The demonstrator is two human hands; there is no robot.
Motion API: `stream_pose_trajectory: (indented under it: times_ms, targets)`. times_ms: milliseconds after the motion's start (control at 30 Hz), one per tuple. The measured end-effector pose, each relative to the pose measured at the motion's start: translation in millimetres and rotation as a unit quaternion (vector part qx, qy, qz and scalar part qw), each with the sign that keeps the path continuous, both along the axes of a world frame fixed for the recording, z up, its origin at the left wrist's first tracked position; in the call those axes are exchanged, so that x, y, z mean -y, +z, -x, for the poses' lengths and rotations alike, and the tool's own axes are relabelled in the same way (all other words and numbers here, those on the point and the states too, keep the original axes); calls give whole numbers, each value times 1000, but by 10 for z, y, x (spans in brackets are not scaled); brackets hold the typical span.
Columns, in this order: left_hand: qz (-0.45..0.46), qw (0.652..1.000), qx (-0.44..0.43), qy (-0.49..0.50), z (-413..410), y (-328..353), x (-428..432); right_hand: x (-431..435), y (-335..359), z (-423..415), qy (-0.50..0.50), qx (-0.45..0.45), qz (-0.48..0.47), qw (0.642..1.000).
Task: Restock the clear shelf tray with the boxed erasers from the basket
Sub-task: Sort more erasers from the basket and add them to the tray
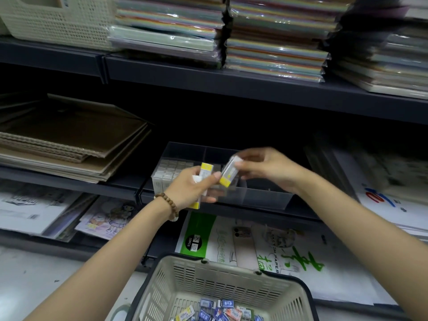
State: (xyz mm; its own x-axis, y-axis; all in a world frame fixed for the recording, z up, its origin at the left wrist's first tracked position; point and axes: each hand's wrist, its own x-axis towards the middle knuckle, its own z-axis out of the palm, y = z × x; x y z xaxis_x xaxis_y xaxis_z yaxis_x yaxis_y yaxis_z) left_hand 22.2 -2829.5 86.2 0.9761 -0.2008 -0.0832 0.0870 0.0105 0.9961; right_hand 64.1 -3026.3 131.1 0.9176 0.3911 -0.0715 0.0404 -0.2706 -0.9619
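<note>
A clear divided shelf tray (266, 198) stands on the middle shelf; rows of white boxed erasers (171, 170) fill its left compartment. My left hand (192, 188), with a bead bracelet on the wrist, grips a small stack of white-and-yellow eraser boxes (205, 171) in front of the tray. Just to its right, my right hand (266, 167) pinches one white-and-yellow eraser box (229, 173), tilted, over the tray's middle. Below, a beige basket (208, 281) holds several loose small eraser packs (222, 310), mostly blue.
Brown cardboard sheets (69, 144) lie left of the tray. Wrapped coloured paper stacks (273, 38) and a cream mesh bin (60, 19) fill the top shelf. Sketch paper packs (266, 246) and drawing pads lie on the lowest shelf behind the basket.
</note>
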Motion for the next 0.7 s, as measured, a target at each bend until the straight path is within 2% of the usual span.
stream_pose_trajectory:
  times_ms: [67, 133, 267, 367, 500, 600, 700]
  targets:
    - [17, 998, -3, 60, -56, -23, -82, 118, 67, -117, -36, 23, 6, 999]
    - [10, 996, -20, 91, -98, -86, -176, 182, 71, -202, -30, 24, 54, 998]
    - [-3, 996, -58, 73, -110, -231, -199, 122, -49, -318, 0, -5, 136, 991]
    - [4, 996, -59, 73, -126, -271, -193, 21, -123, -364, 9, -10, 141, 990]
    - [6, 996, -57, 70, -144, -277, -192, -103, -218, -347, -23, 80, 168, 982]
    - [6, 996, -56, 73, -147, -279, -184, -158, -299, -255, 13, 167, 234, 958]
    - [7, 996, -58, 75, -150, -281, -185, -179, -390, -182, 22, 176, 256, 950]
